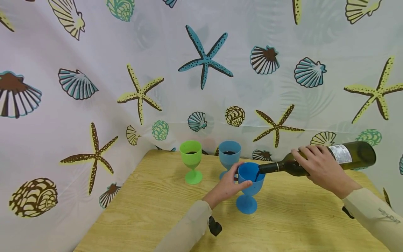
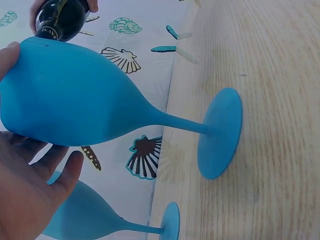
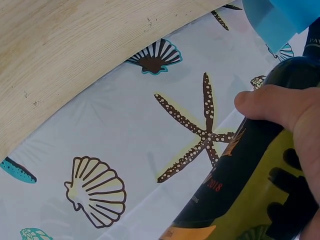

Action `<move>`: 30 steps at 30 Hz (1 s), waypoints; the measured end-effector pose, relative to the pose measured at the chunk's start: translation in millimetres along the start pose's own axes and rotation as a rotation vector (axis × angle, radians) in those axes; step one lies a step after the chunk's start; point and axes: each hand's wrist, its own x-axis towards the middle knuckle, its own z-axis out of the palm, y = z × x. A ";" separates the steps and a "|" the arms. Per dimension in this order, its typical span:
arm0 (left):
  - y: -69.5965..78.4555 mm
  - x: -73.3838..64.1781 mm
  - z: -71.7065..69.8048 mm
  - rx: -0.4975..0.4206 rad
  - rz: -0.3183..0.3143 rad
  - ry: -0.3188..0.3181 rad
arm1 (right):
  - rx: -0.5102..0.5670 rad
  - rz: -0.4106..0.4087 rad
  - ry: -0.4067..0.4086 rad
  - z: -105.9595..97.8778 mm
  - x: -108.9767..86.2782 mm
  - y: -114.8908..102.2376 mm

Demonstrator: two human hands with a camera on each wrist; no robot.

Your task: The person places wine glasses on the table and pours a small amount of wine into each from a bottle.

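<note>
My left hand (image 1: 227,187) holds the bowl of a deep blue plastic goblet (image 1: 252,189), thumb on the near side and fingers round the far side. The goblet stands upright with its round foot on the table. In my right hand (image 1: 324,169) is a dark green glass wine bottle (image 1: 362,154), gripped at its shoulder and tilted nearly level. Its mouth lies at the goblet's right rim, and a thin dark stream runs down inside. In the right wrist view, the thumb (image 3: 272,106) presses along the bottle above its dark front label (image 3: 220,185).
Behind the held goblet stand a lighter blue goblet (image 1: 230,159) and, further left, a green goblet (image 1: 191,161), both with dark liquid inside. They share a wooden table (image 1: 151,210). A white curtain (image 1: 220,101) printed with shells and starfish hangs behind it.
</note>
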 end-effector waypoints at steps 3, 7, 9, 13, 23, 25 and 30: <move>-0.3 0.2 -0.2 0.001 0.004 -0.001 | 0.000 -0.003 -0.004 -0.3 0.5 0.2; -1.8 0.8 0.2 0.005 0.009 0.000 | 0.000 -0.009 -0.005 -0.3 0.8 0.0; -2.5 1.0 0.4 0.011 0.011 0.000 | 0.001 -0.011 -0.003 -0.3 0.8 -0.2; -2.6 0.8 0.5 0.016 0.013 0.003 | 0.001 -0.014 0.004 -0.1 1.1 -0.2; -1.8 1.0 0.0 0.016 0.010 0.007 | -0.003 -0.019 0.010 -0.9 3.9 0.6; -1.9 1.0 -0.1 0.012 0.012 0.006 | -0.009 -0.021 0.005 -1.6 4.7 0.8; -1.7 0.9 -0.4 0.012 0.013 0.003 | -0.012 -0.033 0.006 -3.1 7.4 1.3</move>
